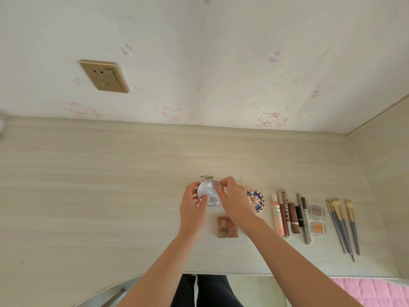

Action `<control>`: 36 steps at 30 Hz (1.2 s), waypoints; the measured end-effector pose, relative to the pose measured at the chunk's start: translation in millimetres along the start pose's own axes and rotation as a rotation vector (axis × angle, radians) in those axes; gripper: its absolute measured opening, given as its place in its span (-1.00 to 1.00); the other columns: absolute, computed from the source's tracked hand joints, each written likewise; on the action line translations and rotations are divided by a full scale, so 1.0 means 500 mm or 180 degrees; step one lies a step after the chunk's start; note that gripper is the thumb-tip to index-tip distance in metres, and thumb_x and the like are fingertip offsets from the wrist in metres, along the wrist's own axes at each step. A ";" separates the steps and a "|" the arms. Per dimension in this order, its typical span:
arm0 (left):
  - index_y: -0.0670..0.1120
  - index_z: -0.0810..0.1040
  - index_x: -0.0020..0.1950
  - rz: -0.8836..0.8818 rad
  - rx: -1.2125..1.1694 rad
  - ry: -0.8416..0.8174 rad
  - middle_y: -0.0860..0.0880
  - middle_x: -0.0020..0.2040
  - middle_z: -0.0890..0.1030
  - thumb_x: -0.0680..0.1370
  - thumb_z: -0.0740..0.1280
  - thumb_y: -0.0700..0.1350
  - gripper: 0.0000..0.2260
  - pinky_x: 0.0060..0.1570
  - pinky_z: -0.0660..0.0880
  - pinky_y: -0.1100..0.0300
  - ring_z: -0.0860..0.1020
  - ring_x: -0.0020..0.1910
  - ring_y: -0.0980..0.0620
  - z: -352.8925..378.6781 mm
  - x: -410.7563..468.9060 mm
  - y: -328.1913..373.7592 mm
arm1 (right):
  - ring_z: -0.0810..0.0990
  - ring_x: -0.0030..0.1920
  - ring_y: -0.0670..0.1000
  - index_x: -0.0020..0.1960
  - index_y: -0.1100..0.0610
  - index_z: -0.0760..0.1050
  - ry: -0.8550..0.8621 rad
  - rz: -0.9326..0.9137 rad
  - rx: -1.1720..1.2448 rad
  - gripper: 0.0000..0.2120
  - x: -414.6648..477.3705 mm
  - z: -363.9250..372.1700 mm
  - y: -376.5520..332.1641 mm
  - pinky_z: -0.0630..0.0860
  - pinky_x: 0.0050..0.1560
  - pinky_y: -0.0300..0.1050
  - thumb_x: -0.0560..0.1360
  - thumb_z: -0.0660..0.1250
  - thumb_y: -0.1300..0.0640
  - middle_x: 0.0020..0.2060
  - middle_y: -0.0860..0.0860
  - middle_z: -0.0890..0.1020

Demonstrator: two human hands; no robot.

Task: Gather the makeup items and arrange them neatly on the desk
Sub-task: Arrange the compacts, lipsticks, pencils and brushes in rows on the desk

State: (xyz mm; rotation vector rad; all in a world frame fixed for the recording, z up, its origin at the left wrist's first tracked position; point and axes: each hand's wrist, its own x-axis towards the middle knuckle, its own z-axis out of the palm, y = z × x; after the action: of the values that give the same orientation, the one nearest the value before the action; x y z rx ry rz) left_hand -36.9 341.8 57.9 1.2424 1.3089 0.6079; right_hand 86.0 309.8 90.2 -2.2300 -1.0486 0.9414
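Note:
A round silver compact point(209, 192) sits low over the pale wooden desk point(110, 185), gripped from both sides. My left hand point(192, 209) holds its left edge and my right hand point(234, 200) its right edge. A small metal clasp shows at its far rim. Just in front lies a brown square eyeshadow palette point(228, 227). To the right a blue patterned round compact point(256, 201) lies partly behind my right hand. Further right lie lip tubes and pencils point(292, 216), two small clear blush pans point(317, 218) and several grey-handled brushes point(343, 227), all lined up side by side.
The desk meets a wall with pink cartoon-cat stickers and a gold socket point(104, 76) at the upper left. A side panel point(380, 173) closes the desk on the right. Dark trousers point(205, 291) and a pink fabric point(371, 291) show below the front edge.

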 end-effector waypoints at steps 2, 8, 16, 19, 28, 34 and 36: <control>0.04 0.43 0.30 -0.0034 -0.0125 -0.0113 0.02 0.06 0.59 0.52 0.36 -0.23 -0.61 -0.13 0.52 0.35 0.62 -0.05 0.08 -0.027 0.009 0.015 | 0.58 -0.02 0.03 0.12 0.14 0.43 0.0063 -0.0033 0.0242 -0.79 0.006 0.009 -0.016 0.50 -0.03 -0.14 0.60 0.21 0.02 -0.05 0.03 0.60; 0.02 0.49 0.32 -0.0126 -0.0237 -0.0447 0.06 0.17 0.58 0.50 0.37 -0.25 -0.59 0.00 0.57 0.22 0.64 -0.04 0.06 -0.129 0.045 0.062 | 0.53 -0.18 -0.19 0.20 0.03 0.42 0.0041 -0.0154 0.0567 -0.78 0.022 0.028 -0.083 0.38 -0.28 -0.46 0.56 0.27 0.08 -0.14 -0.08 0.54; 0.05 0.57 0.21 -0.0089 -0.0256 -0.0848 0.06 0.10 0.65 0.48 0.38 -0.27 -0.64 0.06 0.60 0.08 0.65 -0.03 -0.05 -0.250 0.127 0.076 | 0.64 -0.16 -0.06 0.12 -0.02 0.52 0.0004 -0.0223 0.0777 -0.83 0.058 0.096 -0.152 0.42 -0.24 -0.31 0.55 0.26 0.04 -0.02 -0.08 0.60; 0.06 0.58 0.20 0.0011 -0.0266 -0.0979 0.04 0.07 0.67 0.50 0.39 -0.24 -0.68 0.01 0.60 0.15 0.65 0.02 -0.04 -0.275 0.161 0.056 | 0.65 -0.23 -0.09 0.09 0.05 0.56 -0.0025 -0.0255 0.0793 -0.83 0.086 0.122 -0.155 0.43 -0.30 -0.39 0.56 0.26 0.07 0.00 -0.11 0.62; 0.03 0.47 0.35 0.0638 -0.0069 -0.1343 0.14 0.16 0.62 0.28 0.56 -0.32 -0.31 -0.05 0.56 0.22 0.62 0.01 0.07 -0.291 0.240 -0.020 | 0.69 -0.24 -0.02 0.13 0.02 0.55 0.0047 -0.0443 0.1141 -0.81 0.155 0.179 -0.127 0.63 -0.04 0.03 0.53 0.31 0.07 -0.07 -0.07 0.64; 0.06 0.46 0.32 0.1308 0.0251 -0.1086 0.15 0.06 0.65 0.23 0.60 -0.24 -0.29 0.03 0.58 0.22 0.62 0.02 0.11 -0.297 0.265 -0.059 | 0.70 -0.25 0.05 0.11 -0.04 0.55 0.0163 -0.0830 0.1151 -0.83 0.159 0.207 -0.120 0.63 -0.04 0.08 0.55 0.28 0.12 -0.01 -0.07 0.62; 0.11 0.46 0.29 0.1579 0.0431 -0.1018 0.22 0.07 0.63 0.24 0.63 -0.18 -0.31 0.05 0.55 0.28 0.60 0.05 0.14 -0.306 0.255 -0.066 | 0.70 -0.24 0.06 0.18 -0.04 0.53 0.0230 -0.0919 0.1152 -0.78 0.144 0.216 -0.117 0.62 -0.02 0.09 0.55 0.28 0.12 -0.01 -0.07 0.62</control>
State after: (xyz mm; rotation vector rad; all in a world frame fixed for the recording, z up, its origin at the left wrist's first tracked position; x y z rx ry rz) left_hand -157.9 496.2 9.5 1.7183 0.7853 0.6384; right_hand 10.7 416.7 33.9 -1.7512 -1.0390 0.8405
